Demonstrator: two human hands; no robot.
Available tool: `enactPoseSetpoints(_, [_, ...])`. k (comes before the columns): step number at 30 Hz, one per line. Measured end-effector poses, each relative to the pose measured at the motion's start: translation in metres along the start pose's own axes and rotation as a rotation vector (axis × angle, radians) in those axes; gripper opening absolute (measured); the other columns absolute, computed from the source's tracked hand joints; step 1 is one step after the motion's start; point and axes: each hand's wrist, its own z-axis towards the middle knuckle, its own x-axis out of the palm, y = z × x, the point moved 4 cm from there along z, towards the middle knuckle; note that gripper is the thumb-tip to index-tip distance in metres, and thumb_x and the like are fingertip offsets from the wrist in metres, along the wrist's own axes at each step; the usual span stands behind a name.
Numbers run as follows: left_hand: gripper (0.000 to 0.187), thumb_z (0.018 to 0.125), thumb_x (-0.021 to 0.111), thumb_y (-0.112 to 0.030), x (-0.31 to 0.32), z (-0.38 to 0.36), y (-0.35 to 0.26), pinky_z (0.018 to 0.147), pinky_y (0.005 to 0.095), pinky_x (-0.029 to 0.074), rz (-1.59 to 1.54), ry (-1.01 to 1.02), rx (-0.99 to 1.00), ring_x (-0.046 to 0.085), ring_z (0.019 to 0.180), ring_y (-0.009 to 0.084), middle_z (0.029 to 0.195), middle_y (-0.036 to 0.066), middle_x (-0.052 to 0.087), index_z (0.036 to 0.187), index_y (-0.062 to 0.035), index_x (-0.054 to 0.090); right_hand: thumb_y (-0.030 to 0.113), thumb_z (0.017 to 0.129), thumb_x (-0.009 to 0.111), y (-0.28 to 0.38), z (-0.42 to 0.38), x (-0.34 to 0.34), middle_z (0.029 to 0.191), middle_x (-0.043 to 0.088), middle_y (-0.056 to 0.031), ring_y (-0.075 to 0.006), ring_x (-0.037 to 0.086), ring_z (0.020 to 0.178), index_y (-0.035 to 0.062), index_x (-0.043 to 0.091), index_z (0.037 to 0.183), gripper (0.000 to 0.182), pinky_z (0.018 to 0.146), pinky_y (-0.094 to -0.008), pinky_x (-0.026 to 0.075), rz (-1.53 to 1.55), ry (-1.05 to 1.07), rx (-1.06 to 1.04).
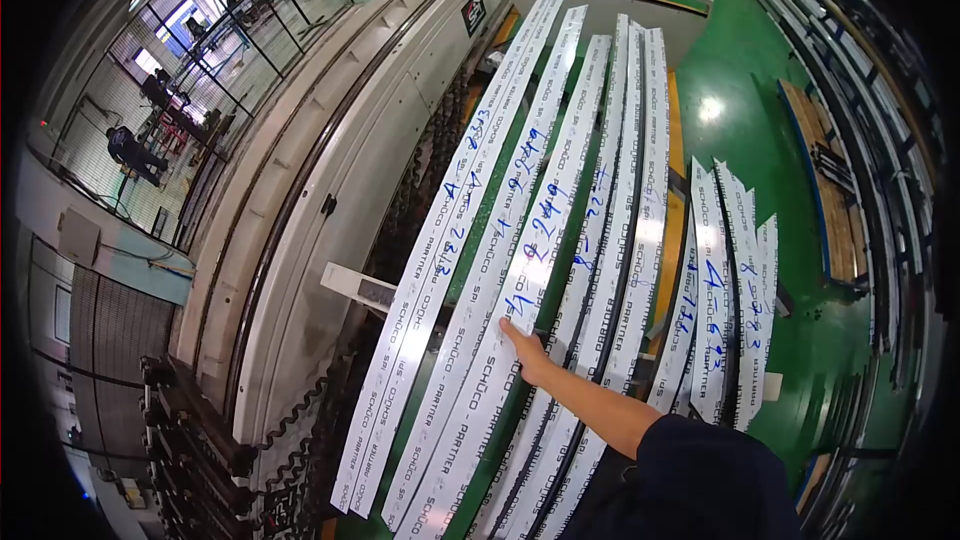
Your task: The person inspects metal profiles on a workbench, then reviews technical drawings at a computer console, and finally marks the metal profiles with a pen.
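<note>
My right hand (525, 355) reaches in from the lower right, out of a dark sleeve. It is closed at the edge of a long profile (545, 210) wrapped in white printed film, with blue handwritten numbers on it. One digit lies on the film; the other fingers are mostly hidden. To its left lie two similar profiles, a left profile (430, 270) and a middle profile (505, 195). Several more, including a right-hand profile (650, 170), lie alongside on its right. My left hand is not in view.
Shorter wrapped profiles (712, 310) rest at the right. A long pale machine beam (370, 130) runs along the left, with dark coiled hoses below. Racks (880, 140) of long bars and a wooden board (822, 180) stand right. A person (135, 152) is far left behind mesh.
</note>
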Motion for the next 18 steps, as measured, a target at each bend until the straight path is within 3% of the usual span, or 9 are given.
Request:
enactPoseSetpoints(3, [0.102, 0.089, 0.056, -0.079, -0.001, 0.029, 0.016, 0.082, 0.0447, 0.056, 0.131, 0.01, -0.085, 0.067, 0.101, 0.0353, 0.118, 0.027, 0.069, 0.137, 0.0111, 0.057, 0.043, 0.09, 0.08, 0.012, 0.018, -0.005, 0.135, 0.063, -0.0106, -0.0231, 0.059, 0.122, 0.0016, 0.053, 0.143, 0.073, 0.106, -0.0375, 0.047, -0.077, -0.034, -0.013])
enactPoseSetpoints(6, [0.106, 0.089, 0.056, -0.079, 0.018, 0.045, 0.047, 0.084, 0.0451, 0.057, 0.072, 0.146, -0.133, 0.067, 0.103, 0.0362, 0.122, 0.028, 0.068, 0.135, 0.0161, 0.055, 0.042, 0.088, 0.082, 0.027, 0.033, -0.012, 0.13, 0.065, -0.0133, -0.0238, 0.063, 0.116, -0.0017, 0.054, 0.14, 0.073, 0.099, -0.0371, 0.051, -0.112, -0.069, -0.03])
enactPoseSetpoints(7, [0.107, 0.089, 0.054, -0.08, 0.023, 0.04, 0.055, 0.096, 0.047, 0.052, 0.061, 0.136, -0.193, 0.065, 0.109, 0.0371, 0.126, 0.029, 0.066, 0.137, 0.0155, 0.054, 0.041, 0.088, 0.082, 0.03, 0.039, -0.015, 0.129, 0.065, -0.0141, -0.024, 0.064, 0.114, -0.0024, 0.055, 0.138, 0.072, 0.098, -0.0369, 0.053, -0.111, -0.078, -0.032])
enactPoseSetpoints(10, [0.11, 0.088, 0.055, -0.081, 0.034, 0.041, 0.082, 0.109, 0.0469, 0.044, 0.05, 0.315, -0.338, 0.058, 0.121, 0.0371, 0.137, 0.028, 0.06, 0.142, 0.0138, 0.049, 0.041, 0.088, 0.082, 0.042, 0.054, -0.023, 0.127, 0.065, -0.016, -0.0244, 0.067, 0.11, -0.0043, 0.053, 0.139, 0.074, 0.093, -0.0367, 0.056, -0.146, -0.074, -0.099])
enactPoseSetpoints(11, [0.116, 0.086, 0.055, -0.084, 0.057, -0.021, 0.05, 0.114, 0.0436, 0.039, -0.01, 0.307, -0.273, 0.051, 0.131, 0.0357, 0.146, 0.025, 0.054, 0.15, 0.0113, 0.041, 0.041, 0.088, 0.082, 0.046, 0.057, -0.026, 0.127, 0.065, -0.0158, -0.0245, 0.067, 0.11, -0.0043, 0.052, 0.139, 0.075, 0.093, -0.0368, 0.055, -0.152, -0.073, -0.106])
enactPoseSetpoints(14, [0.119, 0.084, 0.055, -0.085, 0.063, 0.001, 0.077, 0.117, 0.0441, 0.035, 0.001, 0.472, -0.425, 0.043, 0.139, 0.0344, 0.158, 0.023, 0.042, 0.154, 0.0094, 0.035, 0.043, 0.088, 0.081, 0.053, 0.072, -0.033, 0.131, 0.063, -0.017, -0.0252, 0.064, 0.115, -0.0046, 0.05, 0.141, 0.078, 0.097, -0.038, 0.054, -0.179, -0.109, -0.112])
enactPoseSetpoints(15, [0.118, 0.083, 0.055, -0.086, 0.062, 0.021, 0.093, 0.11, 0.0451, 0.041, -0.012, 0.488, -0.417, 0.063, 0.1, 0.0249, 0.116, 0.019, 0.069, 0.148, 0.0115, 0.044, 0.044, 0.088, 0.082, 0.058, 0.076, -0.033, 0.132, 0.063, -0.0172, -0.0254, 0.063, 0.117, -0.0046, 0.05, 0.142, 0.079, 0.098, -0.0382, 0.053, -0.186, -0.116, -0.125])
enactPoseSetpoints(18, [0.113, 0.084, 0.057, -0.085, 0.066, 0.046, 0.11, 0.092, 0.0406, 0.053, -0.039, 0.545, -0.638, 0.043, 0.052, 0.0138, 0.059, 0.0, 0.052, 0.138, 0.0138, 0.054, 0.045, 0.088, 0.081, 0.067, 0.091, -0.035, 0.135, 0.061, -0.0165, -0.0261, 0.061, 0.122, -0.0032, 0.048, 0.144, 0.081, 0.102, -0.0383, 0.051, -0.204, -0.145, -0.059])
